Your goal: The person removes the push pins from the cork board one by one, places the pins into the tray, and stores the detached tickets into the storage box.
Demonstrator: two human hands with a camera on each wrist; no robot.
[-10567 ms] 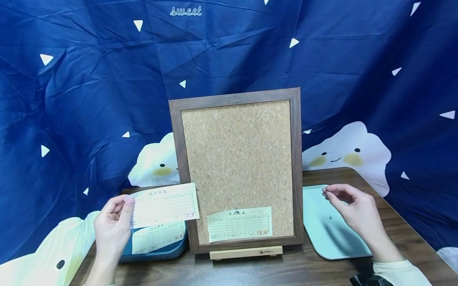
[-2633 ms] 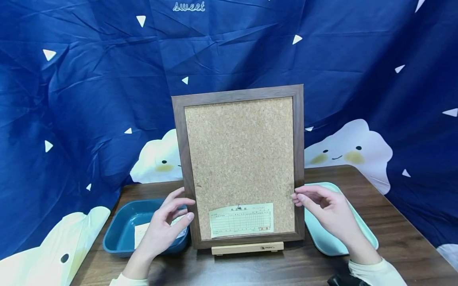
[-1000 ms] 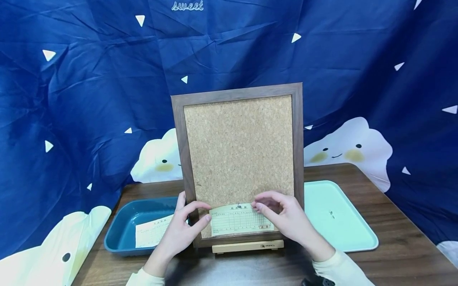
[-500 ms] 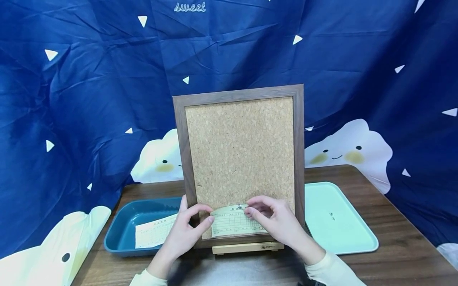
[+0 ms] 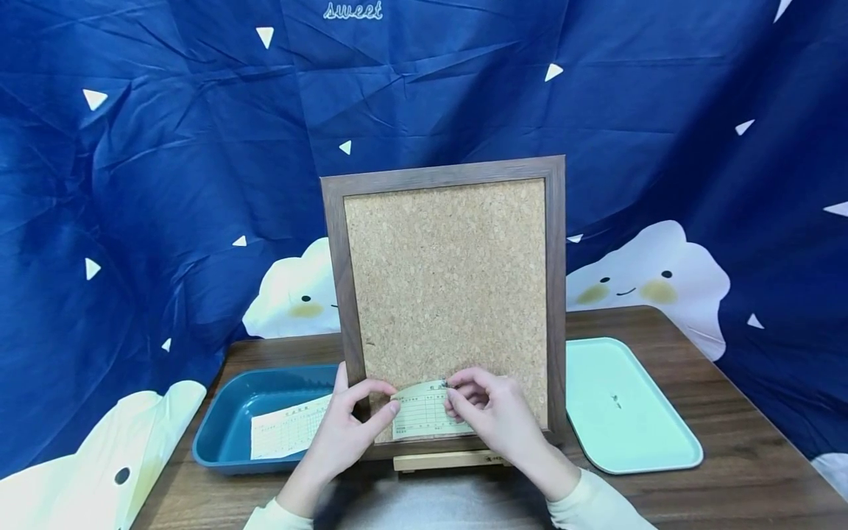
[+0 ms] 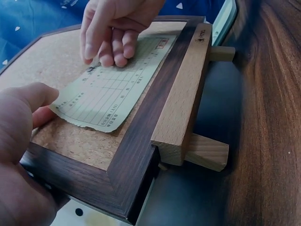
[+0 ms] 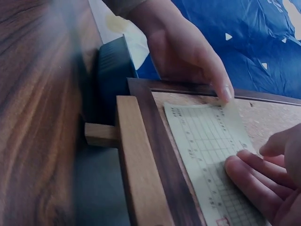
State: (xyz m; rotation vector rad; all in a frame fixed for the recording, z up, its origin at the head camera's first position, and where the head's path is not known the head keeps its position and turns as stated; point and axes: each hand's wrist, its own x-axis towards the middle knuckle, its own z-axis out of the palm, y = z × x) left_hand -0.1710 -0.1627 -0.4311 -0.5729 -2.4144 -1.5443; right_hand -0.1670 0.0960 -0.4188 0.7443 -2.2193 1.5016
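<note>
A pale green printed paper slip lies against the lower part of a framed cork board. In the head view my left hand reaches round the frame's left edge and pinches the slip's upper left corner between thumb and index finger. That corner stands a little off the cork. At the slip's top middle my right hand has thumb and index finger on a small metallic pushpin, which they largely cover. Its other fingers lie over the slip in the right wrist view, hiding its right half.
A light wooden stand holds the board up on the brown table. Left of it, a dark blue bin contains another printed slip. To the right, a mint tray bears small dark pins.
Earlier my left hand held a slip in the air and my right hand was over the tray. Both hands came to the board's slip; over the last second my right hand slid left onto the pushpin.
</note>
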